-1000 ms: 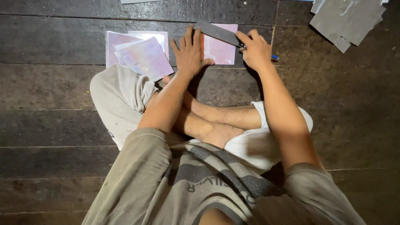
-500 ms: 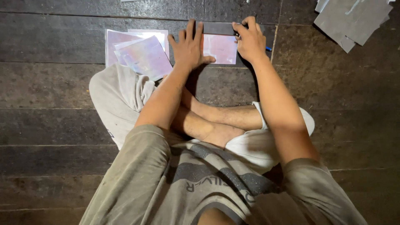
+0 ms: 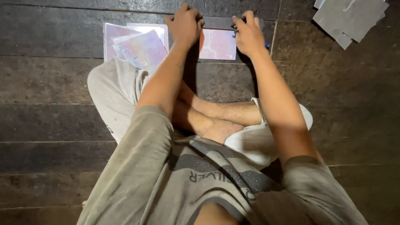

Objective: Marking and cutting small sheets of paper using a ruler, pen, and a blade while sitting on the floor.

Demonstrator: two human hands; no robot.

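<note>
Both hands work the dark floor: my left hand presses curled knuckles on the grey ruler across the pink iridescent sheet; my right hand is closed around a blue-tipped pen.

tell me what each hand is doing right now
Left hand: fingers curled, pressing the flat dark grey strip.
Right hand: closed, gripping a thin blue-tipped tool at the strip.
</note>
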